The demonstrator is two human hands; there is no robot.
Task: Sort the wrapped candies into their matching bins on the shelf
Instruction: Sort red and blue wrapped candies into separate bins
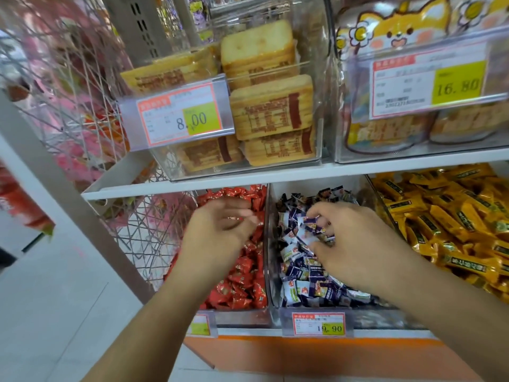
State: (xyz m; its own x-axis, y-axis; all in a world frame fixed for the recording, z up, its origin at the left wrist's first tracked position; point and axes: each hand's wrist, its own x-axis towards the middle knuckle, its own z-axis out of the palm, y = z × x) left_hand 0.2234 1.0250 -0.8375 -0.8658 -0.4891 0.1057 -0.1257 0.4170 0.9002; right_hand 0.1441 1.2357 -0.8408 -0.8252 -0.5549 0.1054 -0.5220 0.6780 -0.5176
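Note:
Three clear bins sit side by side on the lower shelf. The left bin (263, 271) holds red wrapped candies (245, 282). The middle bin (272, 304) holds blue-and-white wrapped candies (308, 279). My left hand (220, 230) hovers over the red candies, blurred, fingers loosely curled; a small bit of red wrapper shows at its fingertips. My right hand (347, 241) reaches into the middle bin and its curled fingers grip a clump of blue-and-white candies (314, 224).
The right bin holds yellow wrapped bars (451, 216). The upper shelf (248, 175) carries clear boxes of biscuits (270, 111) and cat-print packs (399, 26), with price tags in front. A wire rack (82, 106) stands at the left, over grey floor.

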